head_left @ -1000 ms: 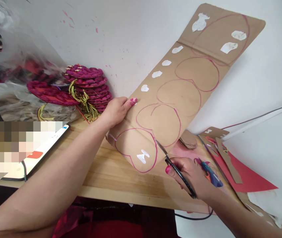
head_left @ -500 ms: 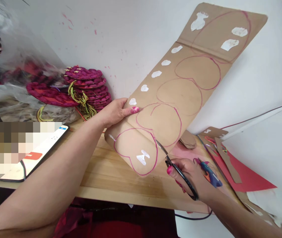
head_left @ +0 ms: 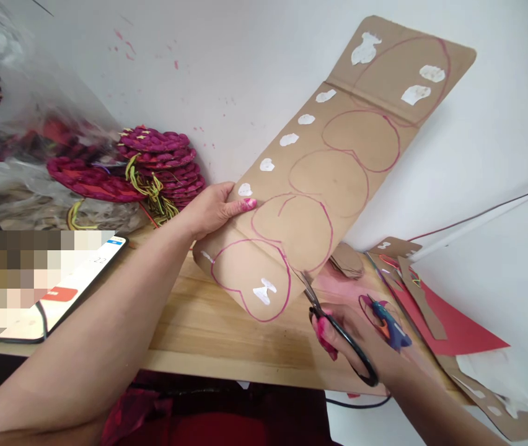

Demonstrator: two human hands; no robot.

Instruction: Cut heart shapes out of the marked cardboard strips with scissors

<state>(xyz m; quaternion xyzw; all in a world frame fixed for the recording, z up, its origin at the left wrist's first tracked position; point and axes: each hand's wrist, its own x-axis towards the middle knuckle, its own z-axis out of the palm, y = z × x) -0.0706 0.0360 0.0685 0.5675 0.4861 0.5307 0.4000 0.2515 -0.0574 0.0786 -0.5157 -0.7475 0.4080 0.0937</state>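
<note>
- The left hand (head_left: 215, 209) reaches in from the lower left on a long, nearly straight forearm and clamps the left edge of the cardboard strip (head_left: 329, 167), thumb on the front face, the other fingers hidden behind it.
- The cardboard strip stands slanted, its lower end curling down to the wooden table (head_left: 208, 328) and its upper end leaning toward the white wall (head_left: 245, 68); pink traced outlines and white patches cover its face.
- The right hand (head_left: 361, 341) comes in from the lower right, wrist low over the table's front edge, fingers closed through the black loops of the scissors (head_left: 333, 325).
- The scissor blades point up and left, and their tips meet the strip's right edge beside the lowest pink outline (head_left: 250, 282).
- A blue-handled tool (head_left: 387, 319) lies just behind the right hand, near red paper (head_left: 459, 331) and cardboard offcuts (head_left: 422, 297).
- A stack of magenta woven mats (head_left: 162, 164) sits against the wall behind the left hand.
- A phone (head_left: 78, 282) lies on the table under the left forearm.
</note>
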